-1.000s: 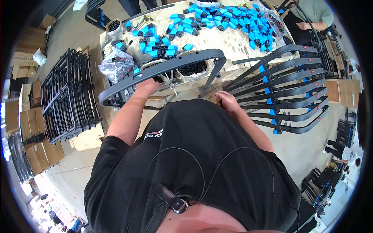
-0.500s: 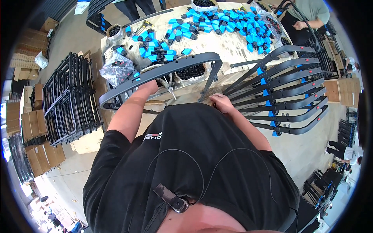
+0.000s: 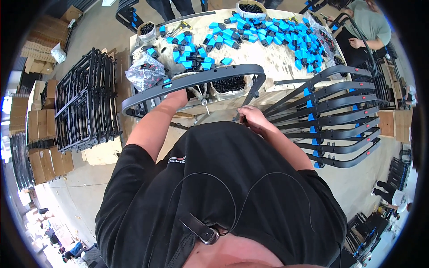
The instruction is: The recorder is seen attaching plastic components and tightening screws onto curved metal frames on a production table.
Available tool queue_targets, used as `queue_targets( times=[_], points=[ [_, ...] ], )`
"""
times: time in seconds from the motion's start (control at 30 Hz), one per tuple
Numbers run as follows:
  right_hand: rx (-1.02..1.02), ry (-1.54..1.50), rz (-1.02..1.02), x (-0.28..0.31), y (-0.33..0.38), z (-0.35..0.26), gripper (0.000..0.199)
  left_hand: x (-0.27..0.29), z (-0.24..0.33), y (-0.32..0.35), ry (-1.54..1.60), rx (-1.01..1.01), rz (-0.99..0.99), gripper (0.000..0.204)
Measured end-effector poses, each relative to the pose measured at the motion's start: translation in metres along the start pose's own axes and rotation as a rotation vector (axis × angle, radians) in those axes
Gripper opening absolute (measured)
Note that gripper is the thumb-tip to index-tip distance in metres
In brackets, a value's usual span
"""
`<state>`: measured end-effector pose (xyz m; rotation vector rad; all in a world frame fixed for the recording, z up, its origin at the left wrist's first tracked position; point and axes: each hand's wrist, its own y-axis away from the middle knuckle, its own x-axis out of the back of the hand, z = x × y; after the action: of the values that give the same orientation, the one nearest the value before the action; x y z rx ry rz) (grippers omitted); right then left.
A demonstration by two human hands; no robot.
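- Curved dark-grey frame bar (image 3: 196, 80) lay across the near edge of the workbench (image 3: 277, 62), arching from the person's left over to a bent leg on the right, just in front of a tub of black screws (image 3: 229, 84).
- Left hand (image 3: 178, 96) sat up under the bar's middle stretch; the bar hid the fingers, so whether they were wrapped round it could not be told, though the hand seemed to be steadying it.
- Right hand (image 3: 251, 116) was curled closed low at the bench edge, below the bar's right leg; something slim seemed to be gripped in it, but what it was could not be made out.
- Blue plastic clips (image 3: 286, 33) with black ones among them lay scattered over the bench top, and a clear bag of parts (image 3: 144, 71) sat at its left end.
- Finished bars with blue clips (image 3: 330, 116) were stacked in a fan to the right, well apart from the left hand.
- Judged from this, working well meant keeping the bar pressed firm against the bench so it would not rock, and lining up the right end squarely before applying force.
- A co-worker (image 3: 368, 27) stood at the far corner, clear of both hands.
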<state>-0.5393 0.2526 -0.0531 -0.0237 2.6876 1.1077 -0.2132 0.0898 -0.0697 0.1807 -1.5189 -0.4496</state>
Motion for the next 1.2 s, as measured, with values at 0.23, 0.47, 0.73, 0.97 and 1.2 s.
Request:
queue_targets(
  times=[0.23, 0.47, 0.73, 0.97, 1.2],
  points=[
    [-0.022, 0.030, -0.016, -0.003, -0.005, 0.000, 0.019, 0.012, 0.004, 0.020, 0.118, -0.022, 0.004, 0.031],
    [-0.082, -0.058, -0.041, -0.011, -0.006, -0.017, 0.019, 0.046, 0.029, 0.049, 0.171, -0.180, 0.155, 0.031],
    [-0.125, -0.411, -0.308, -0.067, -0.019, -0.062, 0.030, 0.087, 0.105, 0.102, 0.739, -0.429, 0.216, 0.032],
    [-0.096, -0.261, -0.446, -0.031, -0.011, -0.041, 0.036, 0.066, 0.037, 0.111, 0.697, -0.276, 0.151, 0.033],
    [-0.097, -0.227, -0.159, 0.052, 0.023, -0.015, 0.023, 0.060, 0.001, 0.171, 0.847, -0.043, 0.214, 0.025]
  ],
)
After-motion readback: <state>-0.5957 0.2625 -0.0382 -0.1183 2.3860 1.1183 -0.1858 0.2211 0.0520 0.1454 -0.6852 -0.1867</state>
